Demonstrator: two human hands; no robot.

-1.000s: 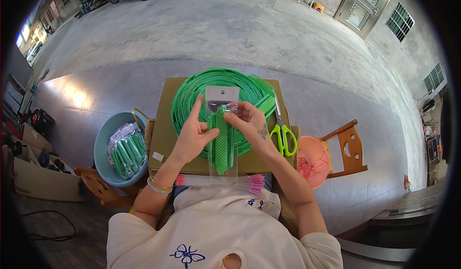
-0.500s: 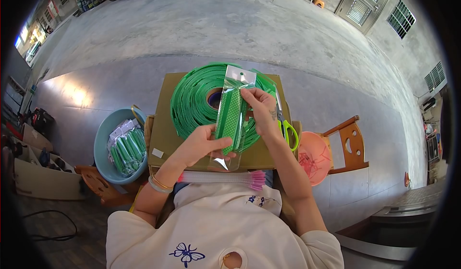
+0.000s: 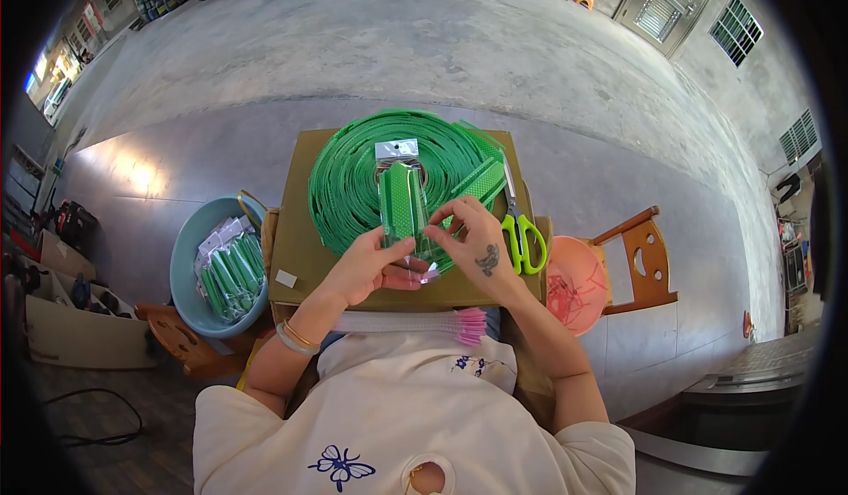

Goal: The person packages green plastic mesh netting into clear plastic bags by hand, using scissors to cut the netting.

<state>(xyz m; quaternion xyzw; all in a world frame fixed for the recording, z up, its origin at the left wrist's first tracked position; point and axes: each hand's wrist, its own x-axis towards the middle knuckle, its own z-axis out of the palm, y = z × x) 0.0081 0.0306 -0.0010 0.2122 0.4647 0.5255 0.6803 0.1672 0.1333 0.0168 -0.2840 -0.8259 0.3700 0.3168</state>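
A clear plastic bag (image 3: 397,150) with a hang hole at its top holds a folded green dotted strip (image 3: 402,202). My left hand (image 3: 367,267) grips its lower left side, thumb in front and fingers beneath. At the bag's lower right edge, my right hand (image 3: 473,241) pinches the loose clear film with thumb and fingertips. Behind the bag lies a large coil of green strip (image 3: 340,181), its loose dotted end (image 3: 480,182) reaching to the right. Green-handled scissors (image 3: 526,244) rest to the right of my right hand.
The coil lies on a brown cardboard box (image 3: 291,208). A blue basin (image 3: 184,274) at left holds several packed green strips. A pink bowl (image 3: 583,309) with pink bits stands right, beside a wooden chair (image 3: 643,261). Pink-ended clear strips (image 3: 397,322) lie across my lap.
The bag has come down and left and is more upright. My right hand has moved from its upper part to the lower right edge. My left hand keeps hold of the bottom.
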